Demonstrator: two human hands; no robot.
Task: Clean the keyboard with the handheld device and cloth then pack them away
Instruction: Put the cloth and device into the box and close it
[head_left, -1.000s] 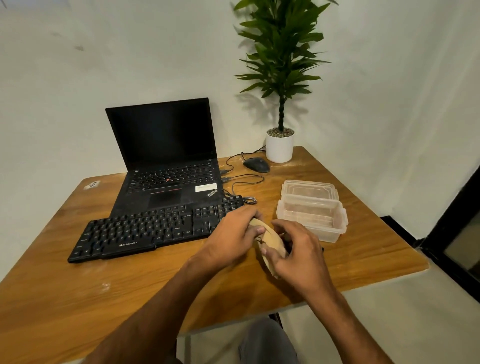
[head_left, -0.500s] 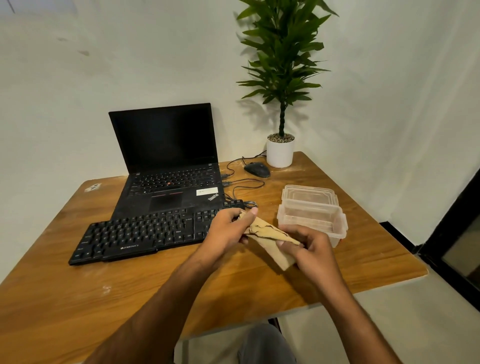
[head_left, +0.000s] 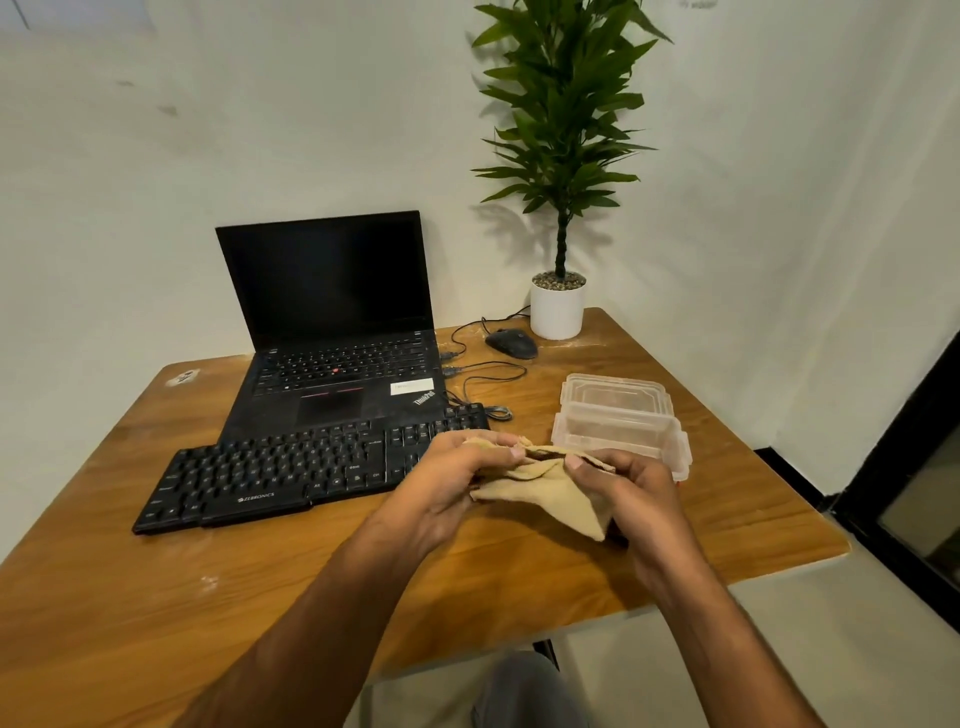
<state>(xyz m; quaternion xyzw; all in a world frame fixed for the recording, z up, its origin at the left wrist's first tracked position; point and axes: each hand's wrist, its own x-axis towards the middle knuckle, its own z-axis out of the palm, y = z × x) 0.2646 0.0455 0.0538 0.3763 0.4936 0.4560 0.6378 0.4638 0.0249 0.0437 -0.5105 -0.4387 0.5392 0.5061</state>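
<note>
Right hand: your right hand (head_left: 631, 486) pinches the upper edge of the tan, soft woven cloth (head_left: 540, 491) between thumb and fingers, above the near part of the brown wooden table (head_left: 156, 597).
Left hand: your left hand (head_left: 457, 475) grips the opposite end of that edge, fingers curled round a bunched corner.
Cloth: it hangs between both hands in the air, creased, with a loose flap drooping under the right hand; it touches neither table nor keys.
Advice: draw the two hands apart to flatten it, then fold to a firm pad before you wipe.
Keyboard: the black full-size keyboard (head_left: 291, 473) lies just beyond your left hand; work along the rows with light pressure.
Container: the clear plastic lidded box (head_left: 621, 426) sits just behind your right hand, ready for packing.
Device: no handheld device is visible to me.
Behind: a black open laptop (head_left: 332, 332), a black wired mouse (head_left: 511, 344) and a green plant in a white pot (head_left: 557, 306).
</note>
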